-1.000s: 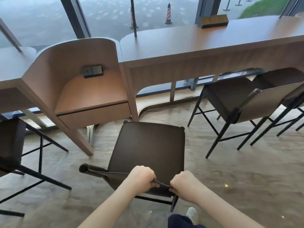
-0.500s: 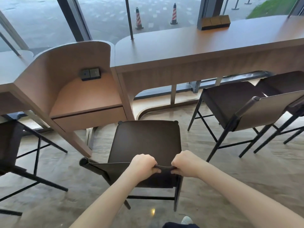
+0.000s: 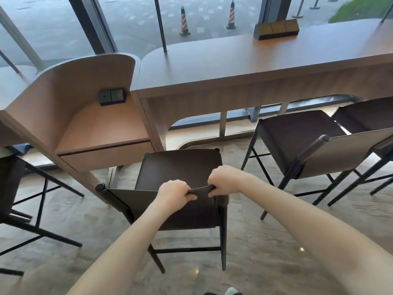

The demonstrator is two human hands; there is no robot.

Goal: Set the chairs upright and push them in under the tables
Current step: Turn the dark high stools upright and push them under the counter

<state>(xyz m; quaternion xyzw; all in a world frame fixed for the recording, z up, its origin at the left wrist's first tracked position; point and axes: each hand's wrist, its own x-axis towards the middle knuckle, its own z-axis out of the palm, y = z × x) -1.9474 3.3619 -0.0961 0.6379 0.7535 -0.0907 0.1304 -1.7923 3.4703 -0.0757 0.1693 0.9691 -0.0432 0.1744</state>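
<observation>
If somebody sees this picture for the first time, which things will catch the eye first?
First, the left hand and right hand in the centre, both gripping the top edge of the dark chair facing the long wooden table. Then the curved wooden divider on the left, and two striped cones outside the window.

4 chairs (image 3: 180, 167) (image 3: 297, 133) (image 3: 365, 116) (image 3: 10, 184), 2 traffic cones (image 3: 184, 22) (image 3: 231, 15), 2 hands (image 3: 174, 193) (image 3: 223, 180).

The held chair (image 3: 180, 167) stands on the floor (image 3: 276, 241) before the long table (image 3: 244, 58), at its left end, right of the curved booth (image 3: 85, 99); two chairs (image 3: 297, 133) stand right, another chair (image 3: 12, 184) left
</observation>
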